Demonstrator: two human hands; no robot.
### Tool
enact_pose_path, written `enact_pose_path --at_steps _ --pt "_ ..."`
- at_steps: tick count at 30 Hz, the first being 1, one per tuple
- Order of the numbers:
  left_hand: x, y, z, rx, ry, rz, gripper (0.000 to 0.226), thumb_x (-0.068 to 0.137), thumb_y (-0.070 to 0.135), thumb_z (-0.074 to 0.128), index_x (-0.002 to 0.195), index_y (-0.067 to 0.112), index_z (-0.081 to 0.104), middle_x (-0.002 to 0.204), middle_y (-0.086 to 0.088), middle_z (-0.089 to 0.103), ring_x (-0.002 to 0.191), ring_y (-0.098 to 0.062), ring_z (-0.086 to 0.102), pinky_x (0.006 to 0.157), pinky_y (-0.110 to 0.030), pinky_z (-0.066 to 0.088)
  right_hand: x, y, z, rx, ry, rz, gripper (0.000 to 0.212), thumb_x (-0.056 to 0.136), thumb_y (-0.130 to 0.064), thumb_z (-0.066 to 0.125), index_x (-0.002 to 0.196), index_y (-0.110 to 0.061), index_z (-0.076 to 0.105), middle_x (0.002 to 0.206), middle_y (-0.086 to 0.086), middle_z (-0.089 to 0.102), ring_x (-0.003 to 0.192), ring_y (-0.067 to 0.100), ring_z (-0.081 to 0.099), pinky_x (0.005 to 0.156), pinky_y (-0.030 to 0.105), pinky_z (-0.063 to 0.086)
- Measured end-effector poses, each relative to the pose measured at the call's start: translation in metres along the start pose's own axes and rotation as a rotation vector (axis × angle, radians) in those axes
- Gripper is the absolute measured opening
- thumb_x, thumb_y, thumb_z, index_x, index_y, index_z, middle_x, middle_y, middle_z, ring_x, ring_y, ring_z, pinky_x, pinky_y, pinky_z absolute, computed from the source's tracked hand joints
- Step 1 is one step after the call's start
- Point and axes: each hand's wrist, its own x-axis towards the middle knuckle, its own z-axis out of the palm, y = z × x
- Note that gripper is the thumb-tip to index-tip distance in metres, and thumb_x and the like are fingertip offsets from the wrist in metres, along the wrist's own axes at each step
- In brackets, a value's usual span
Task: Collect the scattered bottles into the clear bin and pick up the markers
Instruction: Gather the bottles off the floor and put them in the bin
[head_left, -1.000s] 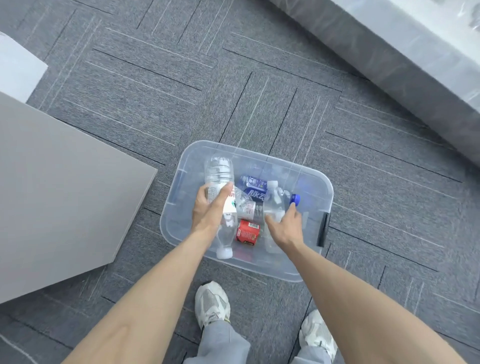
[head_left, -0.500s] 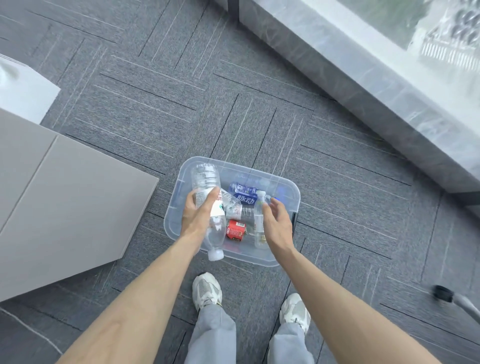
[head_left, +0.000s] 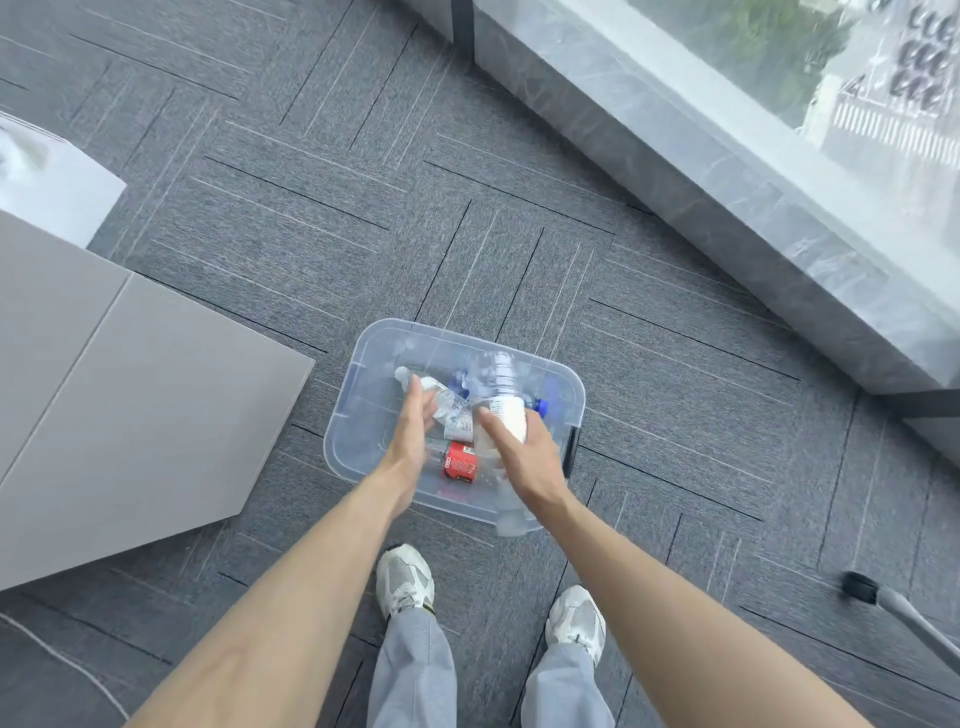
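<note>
Labels too blurred to read; red-labelled bottle (head_left: 460, 462) lies in the clear bin (head_left: 340, 415). Left hand (head_left: 413, 431), gripping a bottle before, now flat; right hand (head_left: 530, 462) grips the white-labelled bottle (head_left: 506, 410).

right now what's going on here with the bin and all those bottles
A person stands over the clear bin on the carpet. Their right hand grips a clear bottle above the bin. The left hand is open over other bottles lying inside, next to a red-labelled container.
</note>
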Motion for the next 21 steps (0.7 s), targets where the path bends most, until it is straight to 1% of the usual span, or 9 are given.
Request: enact_pose_path --at_steps 2,4,6,8,10,12,15,18,21 --pt "0.008 -0.005 -0.013 -0.003 0.051 0.001 0.066 0.099 0.059 0.013 0.149 0.021 0.033 0.156 -0.005 0.034 0.142 -0.021 0.033 0.117 -0.049 0.022 0.006 0.009 0.000 -0.066 0.052 0.041 0.068 0.082 -0.069 0.060 0.127 -0.019 0.052 0.110 -0.003 0.066 0.101 0.018 0.064 0.091 0.039 0.052" --pt "0.016 -0.011 -0.028 0.003 0.089 -0.001 0.066 0.099 0.058 0.018 0.149 0.019 0.034 0.153 -0.005 0.038 0.139 -0.021 0.037 0.113 -0.047 0.028 0.017 0.017 0.005 -0.123 0.068 0.081 0.078 0.083 -0.068 0.059 0.138 -0.015 0.041 0.123 0.004 0.061 0.110 0.025 0.060 0.094 0.042 0.048" --pt "0.029 -0.018 -0.042 0.011 0.118 -0.001 0.065 0.099 0.058 0.021 0.148 0.019 0.036 0.150 -0.004 0.043 0.137 -0.020 0.040 0.111 -0.046 0.031 0.034 0.024 0.015 -0.174 0.080 0.104 0.090 0.081 -0.070 0.058 0.144 -0.012 0.030 0.134 0.013 0.056 0.118 0.033 0.056 0.100 0.050 0.046" --pt "0.043 -0.030 -0.054 0.023 0.148 -0.010 0.064 0.098 0.059 0.025 0.147 0.020 0.039 0.147 -0.002 0.047 0.135 -0.019 0.042 0.108 -0.044 0.033 0.052 0.031 0.030 -0.200 0.093 0.128 0.091 0.083 -0.067 0.059 0.145 -0.010 0.026 0.138 0.019 0.052 0.122 0.038 0.054 0.103 0.055 0.044" --pt "0.055 -0.040 -0.063 0.049 0.176 -0.007 0.065 0.096 0.062 0.027 0.145 0.022 0.042 0.142 0.002 0.052 0.134 -0.018 0.044 0.110 -0.045 0.032 0.067 0.037 0.044 -0.220 0.108 0.138 0.086 0.085 -0.063 0.061 0.143 -0.009 0.027 0.140 0.018 0.050 0.124 0.038 0.052 0.104 0.054 0.043" --pt "0.063 -0.048 -0.069 0.092 0.193 0.005 0.066 0.093 0.066 0.026 0.141 0.025 0.045 0.139 0.004 0.054 0.134 -0.019 0.044 0.114 -0.051 0.027 0.081 0.045 0.055 -0.235 0.129 0.142 0.083 0.084 -0.062 0.062 0.140 -0.010 0.030 0.139 0.017 0.052 0.124 0.037 0.052 0.104 0.056 0.043" --pt "0.071 -0.054 -0.074 0.105 0.209 0.026 0.066 0.092 0.067 0.026 0.140 0.026 0.046 0.141 0.005 0.053 0.135 -0.019 0.042 0.115 -0.053 0.024 0.096 0.060 0.064 -0.260 0.158 0.168 0.086 0.083 -0.061 0.063 0.143 -0.010 0.029 0.141 0.019 0.050 0.127 0.039 0.050 0.105 0.057 0.042" --pt "0.076 -0.056 -0.076 0.115 0.213 0.037 0.065 0.095 0.064 0.026 0.143 0.024 0.043 0.143 0.004 0.051 0.136 -0.019 0.041 0.116 -0.053 0.024 0.103 0.068 0.065 -0.273 0.188 0.217 0.086 0.086 -0.056 0.062 0.148 -0.009 0.026 0.143 0.023 0.044 0.130 0.042 0.047 0.108 0.055 0.040" --pt "0.079 -0.059 -0.078 0.119 0.224 0.038 0.063 0.096 0.062 0.026 0.141 0.023 0.044 0.143 0.004 0.052 0.135 -0.019 0.042 0.115 -0.052 0.026 0.104 0.069 0.067 -0.332 0.158 0.245 0.074 0.092 -0.047 0.057 0.148 -0.006 0.032 0.145 0.023 0.043 0.133 0.040 0.044 0.109 0.049 0.039"
